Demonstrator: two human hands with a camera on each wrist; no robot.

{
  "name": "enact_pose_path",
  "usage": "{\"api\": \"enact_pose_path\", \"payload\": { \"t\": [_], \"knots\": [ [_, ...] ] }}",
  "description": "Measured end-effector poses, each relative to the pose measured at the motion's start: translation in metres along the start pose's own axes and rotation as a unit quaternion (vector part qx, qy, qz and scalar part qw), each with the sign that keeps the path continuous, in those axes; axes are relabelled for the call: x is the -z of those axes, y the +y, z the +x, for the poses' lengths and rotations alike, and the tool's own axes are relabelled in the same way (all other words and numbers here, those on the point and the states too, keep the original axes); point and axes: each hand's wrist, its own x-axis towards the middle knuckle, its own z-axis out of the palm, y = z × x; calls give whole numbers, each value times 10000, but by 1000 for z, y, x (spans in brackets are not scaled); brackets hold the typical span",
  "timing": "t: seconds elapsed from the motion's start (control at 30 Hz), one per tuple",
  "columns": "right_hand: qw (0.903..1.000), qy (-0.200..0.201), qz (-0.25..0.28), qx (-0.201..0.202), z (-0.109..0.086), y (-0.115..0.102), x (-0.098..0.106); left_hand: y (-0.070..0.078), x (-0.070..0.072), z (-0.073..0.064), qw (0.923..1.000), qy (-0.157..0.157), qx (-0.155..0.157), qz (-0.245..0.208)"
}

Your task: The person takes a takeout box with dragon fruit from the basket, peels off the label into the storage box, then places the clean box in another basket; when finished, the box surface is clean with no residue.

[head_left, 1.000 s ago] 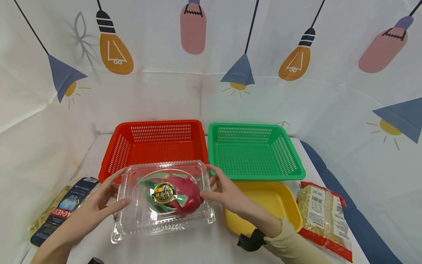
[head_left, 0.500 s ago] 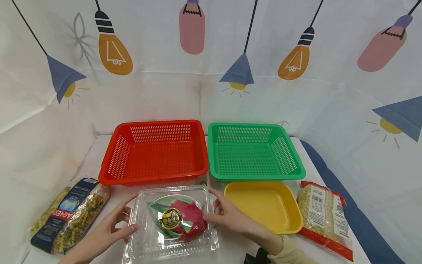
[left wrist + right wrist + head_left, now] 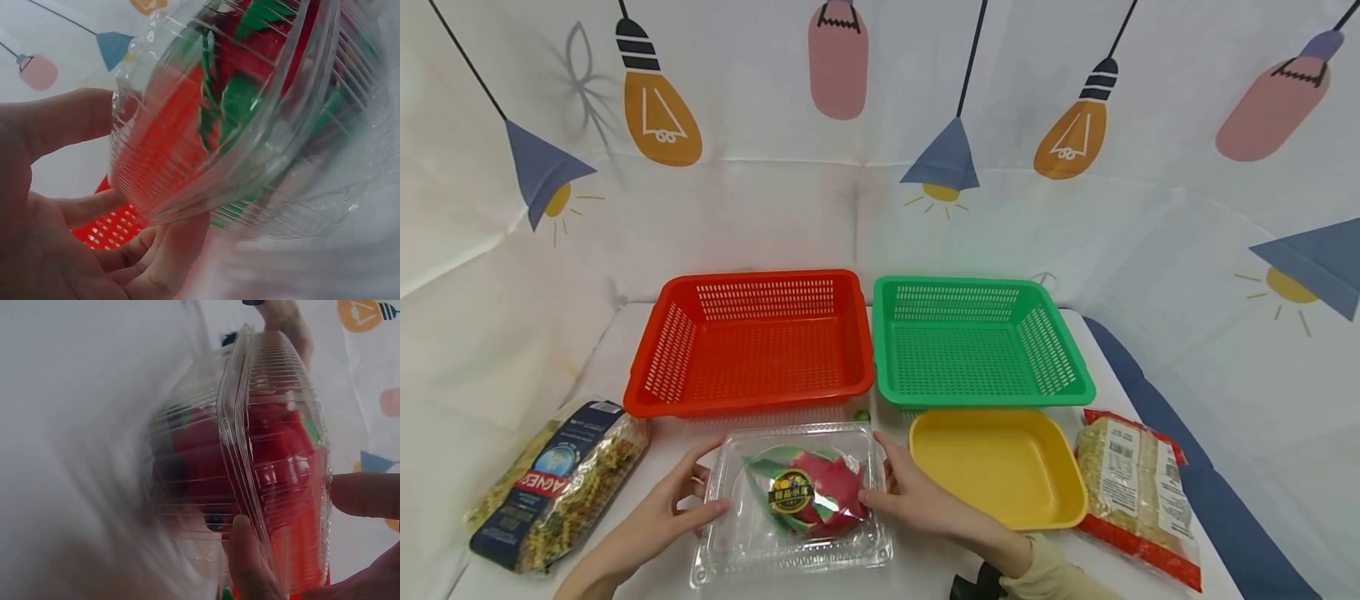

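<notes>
A clear plastic clamshell box [image 3: 730, 533] with a round black-and-gold sticker is low over the near middle of the white table. Through its lid shows a pink dragon fruit [image 3: 835, 496] with green scales. My left hand [image 3: 658, 521] grips the box's left side, thumb on top and fingers under the edge. On the opposite side my right hand [image 3: 917, 496] holds it between thumb and fingers. Both wrist views show the ribbed box wall between fingers and thumb. Just behind the box a small green thing [image 3: 862, 415] peeks out, mostly hidden.
A red basket [image 3: 748, 408] and a green basket [image 3: 985, 400] stand side by side at the back. In front of the green one is a yellow tray [image 3: 1000, 467]. Pasta bags lie at the left [image 3: 561, 483] and a red-edged bag [image 3: 1138, 500] at the right.
Both hands have brought the box down and toward me, away from the red basket's front rim. In the last half second it has shifted slightly right.
</notes>
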Motion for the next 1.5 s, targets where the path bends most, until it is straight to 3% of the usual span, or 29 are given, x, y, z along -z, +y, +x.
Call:
{"api": "enact_pose_path", "payload": {
  "t": [0.3,0.4,0.47,0.57,0.63,0.83,0.97,1.2,1.5],
  "knots": [
    [9986,-131,-497,104,0,0,2,-5,1,4,9996,-80,214,-168],
    [9961,90,-857,177,-1,-1,1,-8,2,3,9994,-145,243,-198],
    [9911,398,-1218,365,-1,-4,-2,-10,3,2,9993,-154,263,-212],
    [9758,901,-1835,781,0,-15,-7,-12,3,2,9991,-160,294,-268],
    [9673,978,-2098,1040,2,-24,-13,-13,3,1,9990,-168,283,-293],
    [9567,177,-2495,1489,19,-46,-34,-16,5,0,9990,-227,218,-323],
    [9526,-178,-2723,1346,33,-54,-39,-17,3,1,9988,-261,210,-354],
    [9432,-272,-3121,1109,47,-61,-44,-17,2,3,9980,-317,435,-327],
    [9468,-295,-3079,885,55,-60,-44,-17,4,5,9985,-429,223,-270]
  ]
}}
